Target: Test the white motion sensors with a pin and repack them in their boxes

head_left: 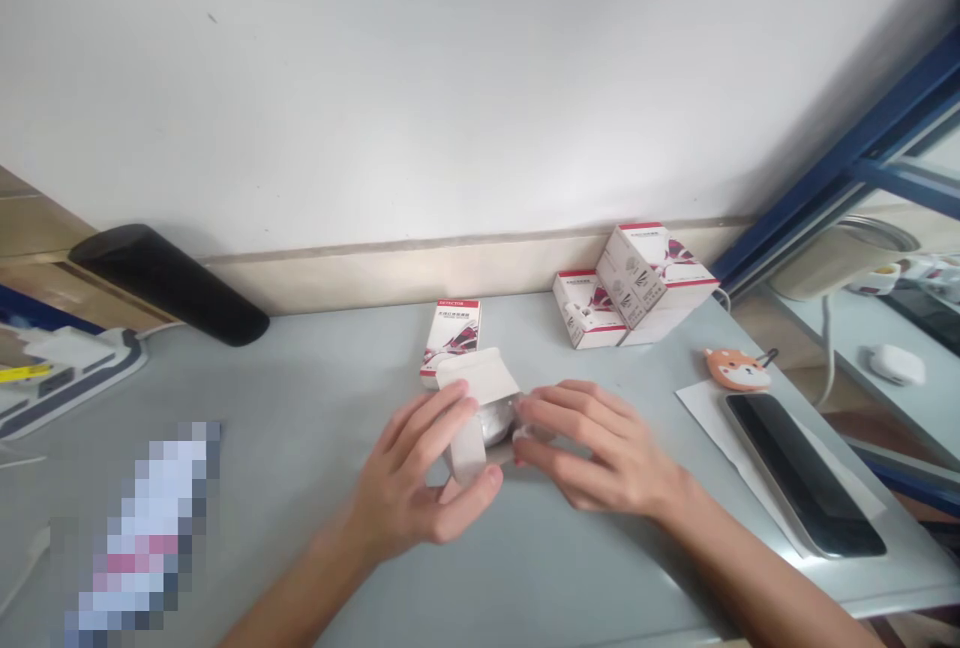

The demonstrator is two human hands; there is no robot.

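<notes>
A small white cardboard box (469,448) with its end flaps open faces me above the middle of the table. My left hand (424,468) grips it from the left, fingers on top and thumb below. Inside the opening shows a rounded, whitish item (495,422) that looks wrapped in clear plastic; its kind cannot be made out. My right hand (600,443) is closed at the right edge of the opening, its fingertips pinching the box's side or flap; the exact contact is partly hidden. Just behind stands a printed detector box (454,336).
Several similar red-and-white boxes (652,278) are stacked near the wall. To the right are a fox-faced pouch (736,368), a phone (806,473) and a sheet of paper (701,408). A black cylinder (172,283) and a power strip (82,378) are at the left.
</notes>
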